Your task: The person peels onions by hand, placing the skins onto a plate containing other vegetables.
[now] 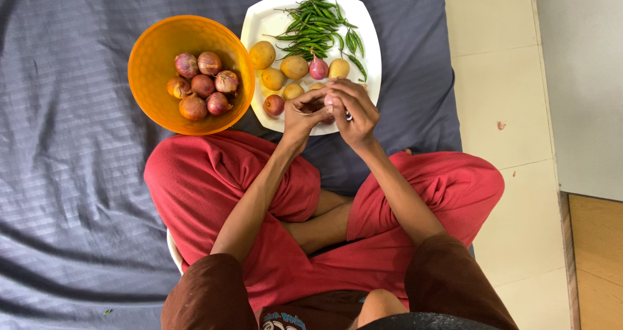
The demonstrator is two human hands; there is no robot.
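1. The left hand (304,114) and right hand (352,109) meet over the near edge of the white plate (259,25), fingers closed together around a small reddish thing, most likely an onion (322,104); it is mostly hidden, so I cannot be sure.
2. A small metal glint shows at the right hand's fingers, perhaps a blade. If so, the thumbs sit close to it, and a slip on slick skin could nick a finger.
3. The held onion hangs above the plate rim, so a loose grip could drop it onto the potatoes (279,67) or off onto the grey sheet (65,174).
4. The orange bowl (152,57) of onions touches the left knee; a shift of the leg could tip it.
5. The green chillies (315,25) lie at the far side, well apart from the hands.
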